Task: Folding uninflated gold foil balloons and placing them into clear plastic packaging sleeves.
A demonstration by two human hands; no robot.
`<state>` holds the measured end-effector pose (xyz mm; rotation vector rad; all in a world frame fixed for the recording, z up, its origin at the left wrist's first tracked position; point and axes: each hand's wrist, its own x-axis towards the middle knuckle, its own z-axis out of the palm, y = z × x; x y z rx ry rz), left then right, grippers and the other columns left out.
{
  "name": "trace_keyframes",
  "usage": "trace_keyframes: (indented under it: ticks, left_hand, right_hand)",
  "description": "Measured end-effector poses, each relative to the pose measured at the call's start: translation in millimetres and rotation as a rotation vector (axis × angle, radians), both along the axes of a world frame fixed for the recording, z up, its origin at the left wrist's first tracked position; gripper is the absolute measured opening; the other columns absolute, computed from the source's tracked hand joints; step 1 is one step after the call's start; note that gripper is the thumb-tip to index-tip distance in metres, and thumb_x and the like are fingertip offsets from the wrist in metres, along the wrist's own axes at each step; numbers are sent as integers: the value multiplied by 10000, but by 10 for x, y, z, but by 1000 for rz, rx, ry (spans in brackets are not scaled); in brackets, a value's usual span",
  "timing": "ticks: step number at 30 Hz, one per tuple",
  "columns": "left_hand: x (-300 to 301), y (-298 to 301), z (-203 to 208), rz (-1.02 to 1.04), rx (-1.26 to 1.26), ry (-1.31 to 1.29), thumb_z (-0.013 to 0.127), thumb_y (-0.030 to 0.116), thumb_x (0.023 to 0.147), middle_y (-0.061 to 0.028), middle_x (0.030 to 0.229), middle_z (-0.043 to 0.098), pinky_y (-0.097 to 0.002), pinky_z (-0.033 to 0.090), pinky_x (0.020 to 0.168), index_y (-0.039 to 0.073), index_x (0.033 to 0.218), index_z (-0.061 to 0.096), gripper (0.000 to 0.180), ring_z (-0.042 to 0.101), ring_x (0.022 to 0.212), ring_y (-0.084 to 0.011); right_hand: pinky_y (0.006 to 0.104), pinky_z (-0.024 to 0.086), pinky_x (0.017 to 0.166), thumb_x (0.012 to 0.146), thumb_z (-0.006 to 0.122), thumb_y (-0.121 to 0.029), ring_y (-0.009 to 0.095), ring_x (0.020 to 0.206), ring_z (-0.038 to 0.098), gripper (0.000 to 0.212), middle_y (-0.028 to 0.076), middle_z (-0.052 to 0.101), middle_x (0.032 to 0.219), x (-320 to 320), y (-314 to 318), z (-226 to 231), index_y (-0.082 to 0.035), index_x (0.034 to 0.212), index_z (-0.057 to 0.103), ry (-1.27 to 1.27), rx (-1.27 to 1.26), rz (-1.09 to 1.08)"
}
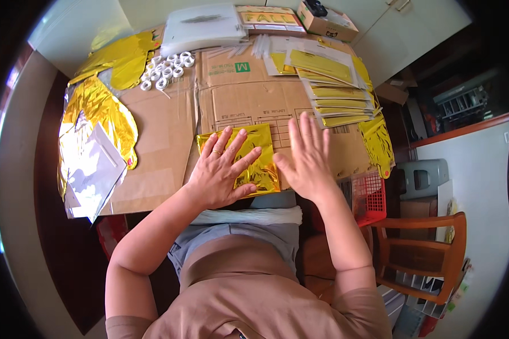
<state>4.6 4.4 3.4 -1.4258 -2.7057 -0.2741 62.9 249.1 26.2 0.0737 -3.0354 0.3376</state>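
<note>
A folded gold foil sheet [260, 148] lies near the front edge of the cardboard-covered table. My left hand [220, 166] rests on the foil's left part, palm down and fingers spread, hiding some of it. Just past the foil's right edge is my right hand [308, 161], its fingers stretched out and nothing held; whether it touches the cardboard I cannot tell. To the far right is an overlapping pile of clear packets [336, 93] with folded gold foil inside. Unfolded gold foil [110, 107] spreads along the left side, with a white sheet in clear plastic [96, 169] over it.
Small white rolls [167, 70] cluster at the back left, near a stack of clear plastic bags [201, 31]. Thin clear tubes [260, 45] lie beside the bags. A cardboard box [328, 22] stands at the back. Below the table's right side are a red basket [373, 198] and a wooden chair [418, 254].
</note>
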Motion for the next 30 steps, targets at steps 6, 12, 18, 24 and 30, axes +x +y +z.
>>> trace_keyframes:
  ticks: [6, 12, 18, 24, 30]
  left_hand:
    - [0, -18, -28, 3, 5, -4, 422, 711, 965, -194, 1647, 283, -586, 155, 1229, 249, 1575, 403, 766, 209, 1526, -449]
    - [-16, -17, -68, 7, 40, -26, 493, 702, 938, -176, 1660, 264, -585, 151, 1231, 271, 1584, 374, 786, 188, 1537, -437]
    - [-3, -34, -125, 3, 102, 7, 448, 735, 939, -182, 1646, 299, -595, 171, 1226, 241, 1593, 364, 824, 209, 1526, -451]
    - [-14, -94, -181, 10, 295, -79, 500, 727, 917, -233, 1645, 261, -550, 167, 1244, 57, 1542, 385, 924, 222, 1526, -439]
    - [-9, -124, -115, 52, 180, -22, 501, 725, 914, -265, 1639, 250, -527, 167, 1249, 28, 1547, 367, 952, 221, 1530, -431]
  right_hand:
    - [572, 30, 1249, 1033, 354, -628, 379, 1575, 110, 890, 251, 138, 1684, 68, -161, 97, 44, 1596, 205, 50, -31, 97]
    - [583, 51, 1245, 1027, 358, -641, 385, 1568, 140, 909, 261, 181, 1670, -129, -452, -121, 53, 1593, 205, 5, -110, 219]
    - [572, 67, 1245, 1029, 327, -660, 367, 1570, 150, 906, 239, 179, 1678, -166, -455, -349, 21, 1608, 183, 61, -43, 209]
    - [593, 71, 1243, 983, 367, -712, 395, 1561, 152, 977, 252, 174, 1673, -165, -480, -353, 40, 1589, 223, 44, 58, 214]
    - [592, 79, 1243, 974, 437, -682, 409, 1558, 150, 982, 268, 167, 1668, -178, -490, -325, 55, 1585, 218, 39, 81, 219]
